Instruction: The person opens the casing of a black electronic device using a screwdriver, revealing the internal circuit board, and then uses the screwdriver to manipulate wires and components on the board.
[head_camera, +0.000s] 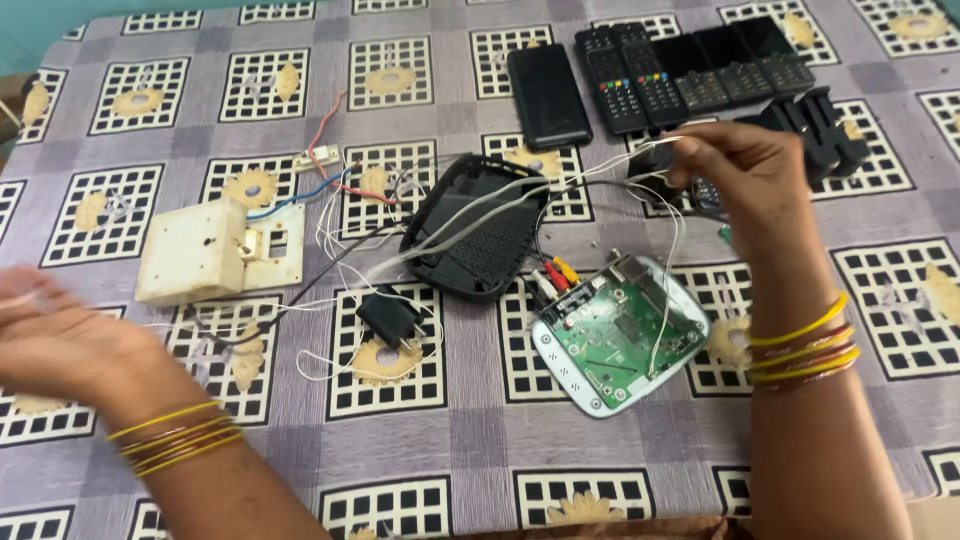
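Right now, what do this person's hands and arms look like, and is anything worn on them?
Both forearms are bare, with no sleeves in view. The left hand is motion-blurred; its wrist carries a stack of thin yellow and dark red bangles. The right hand has a similar yellow and red stack. No gloves or rings are visible.

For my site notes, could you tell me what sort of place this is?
Probably a home table used for electronics repair: a patterned tablecloth, an opened device with a green circuit board, loose wires and several remote controls.

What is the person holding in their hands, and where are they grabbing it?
The right hand pinches thin white wires near one end. The left hand is blurred; whether it holds anything cannot be told.
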